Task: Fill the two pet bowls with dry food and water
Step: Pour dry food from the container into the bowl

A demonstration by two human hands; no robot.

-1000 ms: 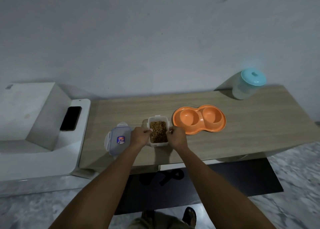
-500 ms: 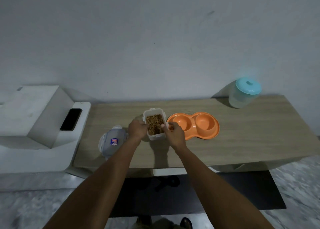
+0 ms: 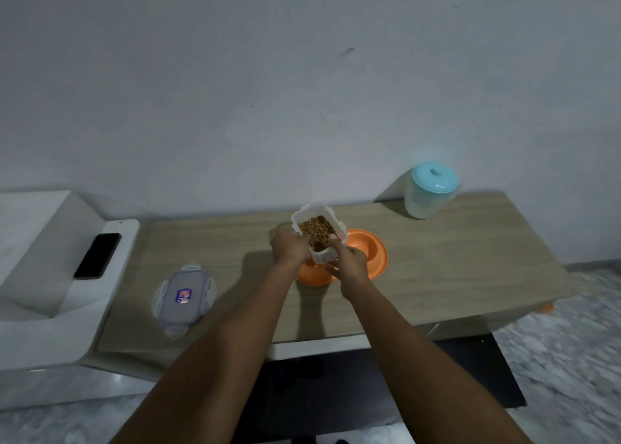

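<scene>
Both hands clamp the open food container (image 3: 317, 233), left hand (image 3: 289, 246) and right hand (image 3: 347, 265) either side, above the orange double bowl (image 3: 369, 252) at table centre. Water jug (image 3: 431, 191) waits at 2 o'clock. Tip too sharply and kibble could overshoot, scattering.

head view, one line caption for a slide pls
Both hands, left hand and right hand, hold an open food container of dry kibble above the orange double pet bowl.
</scene>
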